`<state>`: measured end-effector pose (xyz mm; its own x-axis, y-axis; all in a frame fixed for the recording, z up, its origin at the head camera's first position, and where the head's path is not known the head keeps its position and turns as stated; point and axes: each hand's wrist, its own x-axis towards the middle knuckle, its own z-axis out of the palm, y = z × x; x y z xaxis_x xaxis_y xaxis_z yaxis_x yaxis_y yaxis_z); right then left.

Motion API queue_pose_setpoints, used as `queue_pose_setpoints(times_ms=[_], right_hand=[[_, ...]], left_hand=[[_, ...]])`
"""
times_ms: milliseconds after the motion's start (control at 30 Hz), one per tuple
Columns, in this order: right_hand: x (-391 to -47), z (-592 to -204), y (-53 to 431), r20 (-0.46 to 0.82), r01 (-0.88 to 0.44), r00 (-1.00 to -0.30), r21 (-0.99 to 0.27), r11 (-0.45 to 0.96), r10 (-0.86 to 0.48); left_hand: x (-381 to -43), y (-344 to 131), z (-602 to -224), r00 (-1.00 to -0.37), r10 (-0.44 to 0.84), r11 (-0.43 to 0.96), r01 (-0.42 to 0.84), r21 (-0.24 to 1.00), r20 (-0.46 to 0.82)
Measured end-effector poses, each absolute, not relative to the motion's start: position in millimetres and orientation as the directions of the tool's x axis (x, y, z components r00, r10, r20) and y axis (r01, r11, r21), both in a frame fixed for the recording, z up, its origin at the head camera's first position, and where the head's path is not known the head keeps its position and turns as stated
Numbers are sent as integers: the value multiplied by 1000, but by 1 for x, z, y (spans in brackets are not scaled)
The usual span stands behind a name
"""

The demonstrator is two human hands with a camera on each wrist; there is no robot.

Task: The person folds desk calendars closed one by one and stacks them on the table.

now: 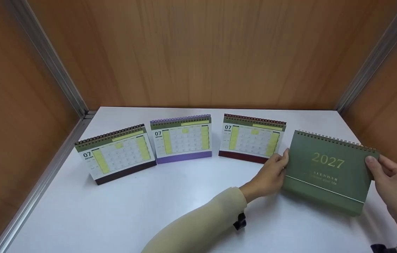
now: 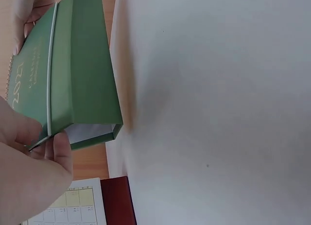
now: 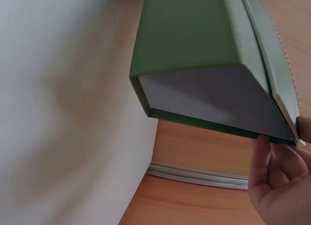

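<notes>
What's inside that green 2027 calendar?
Through the open side of the green calendar, only a pale inner surface shows. Anything beneath its front cover is hidden.

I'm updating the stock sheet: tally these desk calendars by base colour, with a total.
Green-based desk calendar: 1
Purple-based desk calendar: 1
Dark-red-based desk calendar: 1
Near-black-based desk calendar: 1
Total: 4

Green calendar point(image 1: 326, 174) with gold lettering point(image 1: 327, 160) at three o'clock; white tabletop point(image 1: 170, 207).
Yellow blocks stripe white grids point(image 1: 186, 141): dark-based calendar point(image 1: 117, 154) at ten, purple-based calendar point(image 1: 181, 144) at eleven, maroon-based calendar point(image 1: 251, 140) at one; brown wood-grain panel point(image 1: 212, 52) at twelve.
</notes>
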<state>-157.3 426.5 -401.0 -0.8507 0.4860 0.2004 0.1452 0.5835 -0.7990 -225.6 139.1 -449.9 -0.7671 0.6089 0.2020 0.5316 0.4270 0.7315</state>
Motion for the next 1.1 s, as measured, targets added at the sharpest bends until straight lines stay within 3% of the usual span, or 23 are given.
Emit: queue_pose_setpoints(times_ms=[167,567,867,1100], right_hand=[[-157,-398,419,177,181,-857,-776,604,484],[-161,-398,404,180,95,-880,-840,534,440],[-163,-402,386,196,13,-920,-850,527,338],[-166,-405,371,159,31,-938,-845,533,307]], left_hand=[[-223,129,-444,-772,599,370,503,781,213],[-219,99,-436,-811,549,242,387,890,204],[-215,73,-431,-817,552,210,330,920,167],[-213,54,-431,-826,554,211,261,942,105]])
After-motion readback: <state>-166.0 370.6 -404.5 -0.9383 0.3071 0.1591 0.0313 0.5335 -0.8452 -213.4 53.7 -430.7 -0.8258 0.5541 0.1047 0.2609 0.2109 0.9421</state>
